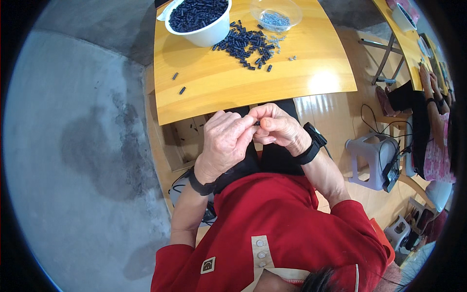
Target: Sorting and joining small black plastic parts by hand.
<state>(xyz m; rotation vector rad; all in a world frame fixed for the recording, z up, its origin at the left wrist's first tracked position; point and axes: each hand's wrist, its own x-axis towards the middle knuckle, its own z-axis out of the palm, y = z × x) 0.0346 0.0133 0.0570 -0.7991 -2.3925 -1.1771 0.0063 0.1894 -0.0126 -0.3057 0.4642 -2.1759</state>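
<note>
Just past the table's near edge, my two hands meet fingertip to fingertip around a small black piece (257, 123), mostly hidden by the fingers. My left hand (224, 138) is closed, with thumb and forefinger pinching at the piece. From the other side, my right hand (281, 127) pinches it between thumb and fingers. On the table beyond lies a loose pile of short black tubular plastic pieces (245, 46). Small clear or silvery bits (276, 41) lie at the pile's right side. Two single black pieces, one of them this piece (182, 90), rest at the left.
A white tub (206, 33) heaped with black pieces stands on the yellow wooden table (292, 75). Beside it is a clear bowl (296, 10) of small bluish bits. A grey wall (97, 121) rises at left. To the right are a white plastic stool (372, 158), cables and a co-worker's hands (428, 80).
</note>
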